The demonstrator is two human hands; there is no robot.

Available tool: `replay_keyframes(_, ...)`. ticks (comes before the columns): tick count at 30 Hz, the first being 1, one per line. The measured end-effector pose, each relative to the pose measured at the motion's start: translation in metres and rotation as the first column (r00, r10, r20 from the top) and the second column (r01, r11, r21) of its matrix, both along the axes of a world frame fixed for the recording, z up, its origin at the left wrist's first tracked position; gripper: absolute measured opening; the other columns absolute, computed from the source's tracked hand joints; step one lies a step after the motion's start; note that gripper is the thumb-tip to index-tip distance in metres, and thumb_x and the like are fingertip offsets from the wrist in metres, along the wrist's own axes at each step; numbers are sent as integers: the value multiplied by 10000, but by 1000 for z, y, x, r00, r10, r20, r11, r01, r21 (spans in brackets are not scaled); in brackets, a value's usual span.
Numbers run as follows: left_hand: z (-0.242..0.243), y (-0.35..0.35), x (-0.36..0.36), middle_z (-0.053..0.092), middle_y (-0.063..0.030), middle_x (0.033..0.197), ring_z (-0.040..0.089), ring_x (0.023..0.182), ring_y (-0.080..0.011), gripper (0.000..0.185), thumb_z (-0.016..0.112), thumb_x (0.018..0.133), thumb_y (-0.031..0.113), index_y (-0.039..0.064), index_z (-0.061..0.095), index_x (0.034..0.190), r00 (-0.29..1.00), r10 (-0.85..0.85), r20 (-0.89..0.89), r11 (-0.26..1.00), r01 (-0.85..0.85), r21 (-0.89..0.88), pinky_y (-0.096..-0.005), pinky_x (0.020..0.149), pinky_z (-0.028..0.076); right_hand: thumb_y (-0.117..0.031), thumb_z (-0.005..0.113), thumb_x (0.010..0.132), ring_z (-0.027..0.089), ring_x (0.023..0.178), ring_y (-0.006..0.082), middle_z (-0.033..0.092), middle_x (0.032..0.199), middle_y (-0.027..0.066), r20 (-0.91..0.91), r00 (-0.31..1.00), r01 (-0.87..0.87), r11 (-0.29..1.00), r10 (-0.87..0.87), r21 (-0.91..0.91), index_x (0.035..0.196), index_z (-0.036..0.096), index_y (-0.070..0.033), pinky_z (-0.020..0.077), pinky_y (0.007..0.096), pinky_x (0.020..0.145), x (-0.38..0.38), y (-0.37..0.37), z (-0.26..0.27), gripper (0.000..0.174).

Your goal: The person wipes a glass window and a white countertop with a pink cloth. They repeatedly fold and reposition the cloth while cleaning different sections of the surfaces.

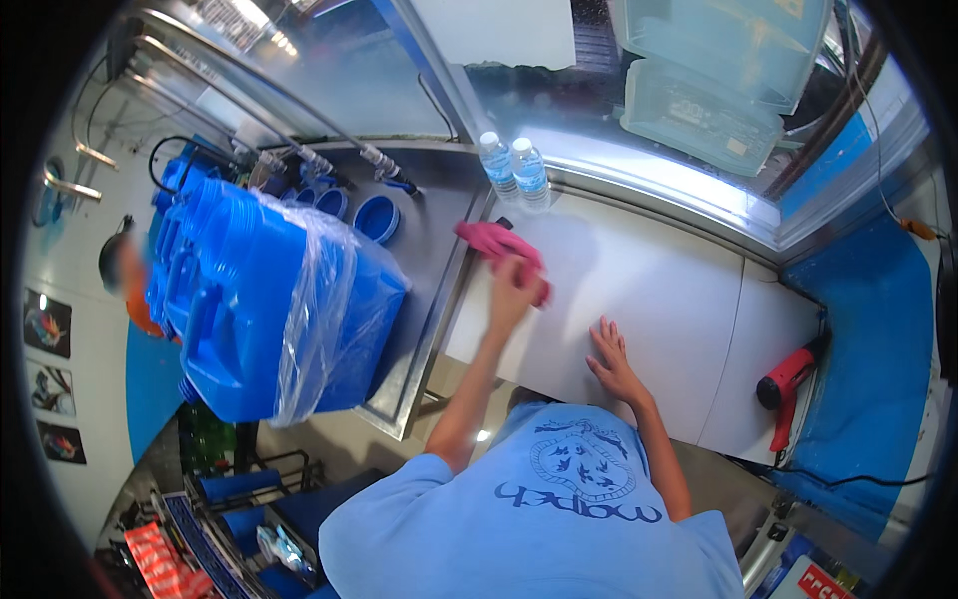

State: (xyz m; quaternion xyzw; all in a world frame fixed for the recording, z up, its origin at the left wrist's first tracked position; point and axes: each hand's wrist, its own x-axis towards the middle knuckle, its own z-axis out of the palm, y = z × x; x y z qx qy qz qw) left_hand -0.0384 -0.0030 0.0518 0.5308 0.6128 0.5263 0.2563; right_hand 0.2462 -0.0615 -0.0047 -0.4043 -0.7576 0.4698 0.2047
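A crumpled pink cloth [500,242] is bunched in my left hand [513,296], over the left end of a white tabletop [658,262]. The cloth and fingers look slightly blurred. My right hand [615,367] rests palm down near the table's front edge, fingers spread and holding nothing. Just beyond the cloth stand two small water bottles [531,176] with white caps, side by side at the back left corner. A small dark object [504,222] shows partly behind the cloth.
Blue plastic jugs [247,299], partly wrapped in clear film, stand on a steel counter [441,198] at left, near blue caps [376,219] and metal filling pipes [382,161]. A red heat gun [786,385] lies at the table's right end. Another person [138,299] is far left.
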Motion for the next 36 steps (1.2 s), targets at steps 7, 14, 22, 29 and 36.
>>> replay_keyframes(7, 87, -58, 143, 639, -91, 1039, 612, 957, -199, 222, 731, 933, 100, 10, 661, 1123, 931, -314, 186, 934, 338, -113, -327, 855, 506, -93, 539, 1053, 620, 1250, 264, 621, 1359, 182, -305, 914, 134, 909, -267, -394, 1429, 531, -22, 486, 371, 1071, 40, 16, 44, 383)
replay_keyframes(14, 146, -71, 155, 633, -99, 1244, 637, 1099, -212, 313, 741, 918, 113, 60, 676, 1219, 804, -533, -262, 842, 474, -259, -374, 925, 529, -41, 570, 988, 652, 1162, 203, 651, 1280, 102, -472, 820, -44, 786, -325, -617, 1380, 555, 7, 545, 372, 990, 45, 16, 42, 395)
replay_keyframes(22, 163, -126, 94, 695, -119, 1195, 654, 1065, -229, 225, 680, 980, 155, 37, 753, 1157, 885, -323, 337, 943, 332, 32, -359, 937, 505, -165, 601, 982, 553, 1311, 290, 589, 1437, 96, -850, 526, -158, 982, -4, -103, 1361, 622, -73, 391, 425, 1152, -47, 61, 97, 390)
replay_keyframes(29, 51, -71, -79, 748, -64, 965, 671, 844, -142, 135, 682, 965, 116, 42, 739, 1061, 966, 203, -159, 952, -233, -199, -316, 744, 509, -94, 606, 954, 560, 1275, 334, 647, 1329, 108, -613, 782, 53, 968, 114, 247, 1283, 674, -102, 400, 420, 1109, -207, 140, 87, 336)
replay_keyframes(36, -7, -12, -129, 613, -30, 690, 651, 647, -271, 198, 743, 905, 246, 127, 628, 1014, 831, 204, -517, 875, -391, -284, -432, 606, 503, -115, 617, 955, 553, 1273, 351, 610, 1348, 163, -763, 603, -64, 940, -232, -336, 1299, 634, -51, 409, 427, 1107, -399, 242, 33, 350)
